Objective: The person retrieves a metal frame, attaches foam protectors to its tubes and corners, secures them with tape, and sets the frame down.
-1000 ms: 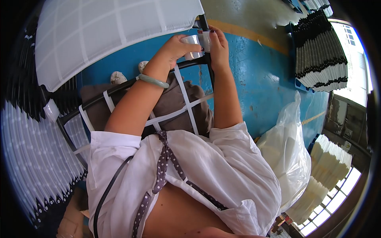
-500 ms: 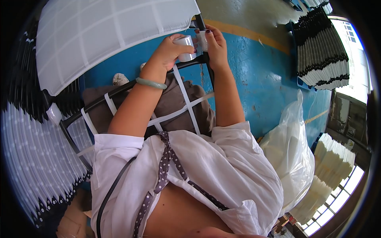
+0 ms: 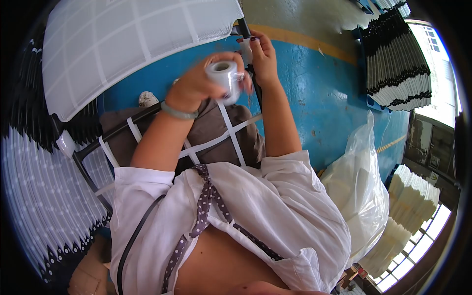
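Currently, my left hand [image 3: 209,81], blurred by motion, is curled around a roll of clear film [image 3: 225,83], just left of the black frame [image 3: 257,91]. My right hand [image 3: 265,61] pinches the plastic wrap [image 3: 246,52] against that frame, near the white fabric [image 3: 132,44].

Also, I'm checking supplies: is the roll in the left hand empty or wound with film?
Wound with film: the roll in the left hand shows a thick, glossy layer around its open core.
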### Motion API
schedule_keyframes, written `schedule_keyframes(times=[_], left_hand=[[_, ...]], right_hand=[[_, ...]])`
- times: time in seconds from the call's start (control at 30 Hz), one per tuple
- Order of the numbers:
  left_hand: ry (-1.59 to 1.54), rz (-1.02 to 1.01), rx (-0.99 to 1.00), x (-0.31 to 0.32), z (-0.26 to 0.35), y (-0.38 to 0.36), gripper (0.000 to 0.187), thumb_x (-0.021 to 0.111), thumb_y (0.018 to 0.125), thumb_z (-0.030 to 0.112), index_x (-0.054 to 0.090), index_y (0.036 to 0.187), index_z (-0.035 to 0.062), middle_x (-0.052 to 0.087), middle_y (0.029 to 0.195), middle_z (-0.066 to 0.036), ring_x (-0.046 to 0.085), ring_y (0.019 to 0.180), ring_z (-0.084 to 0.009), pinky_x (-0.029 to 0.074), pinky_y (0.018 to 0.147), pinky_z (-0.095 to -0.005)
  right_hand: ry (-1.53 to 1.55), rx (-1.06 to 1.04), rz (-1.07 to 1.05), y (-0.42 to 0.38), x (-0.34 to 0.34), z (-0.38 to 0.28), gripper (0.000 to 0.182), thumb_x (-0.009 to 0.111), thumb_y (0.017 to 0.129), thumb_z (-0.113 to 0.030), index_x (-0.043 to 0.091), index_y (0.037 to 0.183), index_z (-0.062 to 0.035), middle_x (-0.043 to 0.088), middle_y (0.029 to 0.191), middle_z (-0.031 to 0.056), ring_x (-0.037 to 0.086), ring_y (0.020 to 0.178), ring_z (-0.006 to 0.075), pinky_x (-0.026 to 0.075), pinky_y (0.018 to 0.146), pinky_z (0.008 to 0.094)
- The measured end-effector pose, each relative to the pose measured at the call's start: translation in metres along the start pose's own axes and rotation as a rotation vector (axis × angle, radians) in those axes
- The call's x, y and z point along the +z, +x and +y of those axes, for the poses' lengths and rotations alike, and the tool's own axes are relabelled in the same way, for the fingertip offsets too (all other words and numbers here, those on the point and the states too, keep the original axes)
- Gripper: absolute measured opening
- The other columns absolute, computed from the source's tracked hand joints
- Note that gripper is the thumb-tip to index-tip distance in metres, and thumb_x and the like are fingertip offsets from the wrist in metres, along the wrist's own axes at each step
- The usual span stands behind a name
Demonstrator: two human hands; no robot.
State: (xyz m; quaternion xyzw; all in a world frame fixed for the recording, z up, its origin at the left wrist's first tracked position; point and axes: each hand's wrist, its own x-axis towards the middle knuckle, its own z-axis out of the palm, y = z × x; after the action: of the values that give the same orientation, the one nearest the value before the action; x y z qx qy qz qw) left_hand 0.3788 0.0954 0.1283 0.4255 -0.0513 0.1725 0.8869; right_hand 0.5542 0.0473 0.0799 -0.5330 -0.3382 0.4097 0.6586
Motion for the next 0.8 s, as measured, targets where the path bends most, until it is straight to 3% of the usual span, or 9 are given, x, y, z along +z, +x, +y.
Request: schedule_keyframes(times=[0.03, 0.1, 0.23, 0.33, 0.43, 0.57, 0.63, 0.7, 0.8], left_hand=[[-0.287, -0.247, 0.015, 0.002, 0.000, 0.001, 0.050, 0.079, 0.052, 0.022, 0.053, 0.089, -0.0002, 0.064, 0.087, -0.016, 0.064, 0.085, -0.0229, 0.049, 0.083, -0.0351], [-0.194, -0.197, -0.090, 0.026, 0.009, 0.000, 0.042, 0.075, 0.054, 0.014, 0.054, 0.087, 0.0000, 0.064, 0.089, -0.016, 0.064, 0.083, -0.0228, 0.049, 0.082, -0.0348], [0.271, -0.533, -0.198, 0.035, 0.009, 0.009, 0.030, 0.068, 0.053, 0.006, 0.056, 0.080, 0.0031, 0.063, 0.097, -0.015, 0.062, 0.085, -0.0244, 0.048, 0.081, -0.0338], [0.513, -0.567, 0.011, 0.065, 0.016, 0.006, 0.030, 0.067, 0.051, 0.005, 0.056, 0.079, 0.0039, 0.055, 0.103, -0.013, 0.056, 0.093, -0.0257, 0.044, 0.083, -0.0347], [0.609, -0.564, 0.073, 0.087, 0.028, -0.010, 0.028, 0.067, 0.053, 0.006, 0.056, 0.078, 0.0037, 0.056, 0.102, -0.014, 0.056, 0.091, -0.0274, 0.044, 0.083, -0.0347], [0.580, -0.430, 0.104, 0.099, 0.055, -0.058, 0.027, 0.072, 0.055, 0.010, 0.058, 0.077, 0.0044, 0.057, 0.103, -0.015, 0.056, 0.088, -0.0295, 0.042, 0.082, -0.0368], [0.797, -0.350, 0.481, 0.099, 0.077, -0.078, 0.024, 0.074, 0.055, 0.013, 0.061, 0.075, 0.0084, 0.056, 0.104, -0.016, 0.052, 0.095, -0.0302, 0.039, 0.081, -0.0404], [0.537, -0.044, 0.524, 0.100, 0.076, -0.108, 0.027, 0.076, 0.053, 0.014, 0.062, 0.076, 0.0102, 0.053, 0.106, -0.019, 0.050, 0.099, -0.0294, 0.038, 0.082, -0.0397], [0.811, 0.405, 0.647, 0.088, 0.083, -0.162, 0.035, 0.079, 0.051, 0.020, 0.058, 0.079, 0.0121, 0.051, 0.115, -0.022, 0.048, 0.106, -0.0296, 0.035, 0.090, -0.0387]], right_hand=[[0.007, 0.010, 0.009, 0.001, 0.000, 0.002, 0.028, 0.044, 0.094, -0.015, 0.047, 0.117, 0.0002, 0.063, 0.095, 0.0099, 0.061, 0.073, 0.0146, 0.051, 0.066, 0.0273], [0.057, 0.063, 0.005, 0.003, -0.001, 0.001, 0.029, 0.046, 0.093, -0.015, 0.047, 0.117, 0.0004, 0.062, 0.094, 0.0111, 0.060, 0.071, 0.0161, 0.052, 0.065, 0.0278], [0.124, 0.241, -0.138, 0.011, -0.006, -0.019, 0.036, 0.055, 0.085, -0.016, 0.046, 0.116, -0.0013, 0.061, 0.090, 0.0135, 0.059, 0.068, 0.0196, 0.052, 0.066, 0.0322], [0.141, 0.471, -0.315, 0.027, -0.020, -0.030, 0.046, 0.065, 0.076, -0.024, 0.047, 0.115, -0.0084, 0.058, 0.085, 0.0121, 0.058, 0.072, 0.0220, 0.053, 0.072, 0.0423], [0.285, 0.523, -0.431, 0.041, -0.034, -0.004, 0.046, 0.061, 0.079, -0.040, 0.049, 0.112, -0.0103, 0.052, 0.076, 0.0077, 0.052, 0.063, 0.0206, 0.049, 0.063, 0.0400], [0.384, 0.607, -0.447, 0.045, -0.052, 0.008, 0.048, 0.043, 0.086, -0.054, 0.054, 0.099, -0.0088, 0.057, 0.072, 0.0113, 0.055, 0.059, 0.0234, 0.050, 0.061, 0.0424], [0.255, 0.623, -0.224, 0.032, -0.042, -0.013, 0.053, 0.037, 0.089, -0.055, 0.054, 0.103, -0.0061, 0.060, 0.079, 0.0142, 0.058, 0.061, 0.0254, 0.050, 0.062, 0.0420], [0.240, 0.484, -0.151, 0.013, -0.015, -0.039, 0.058, 0.035, 0.090, -0.056, 0.053, 0.107, -0.0031, 0.061, 0.088, 0.0173, 0.061, 0.065, 0.0263, 0.051, 0.064, 0.0412], [0.140, 0.428, -0.174, 0.018, -0.025, -0.030, 0.048, 0.046, 0.089, -0.044, 0.052, 0.112, -0.0021, 0.057, 0.082, 0.0131, 0.056, 0.060, 0.0219, 0.049, 0.060, 0.0364]])
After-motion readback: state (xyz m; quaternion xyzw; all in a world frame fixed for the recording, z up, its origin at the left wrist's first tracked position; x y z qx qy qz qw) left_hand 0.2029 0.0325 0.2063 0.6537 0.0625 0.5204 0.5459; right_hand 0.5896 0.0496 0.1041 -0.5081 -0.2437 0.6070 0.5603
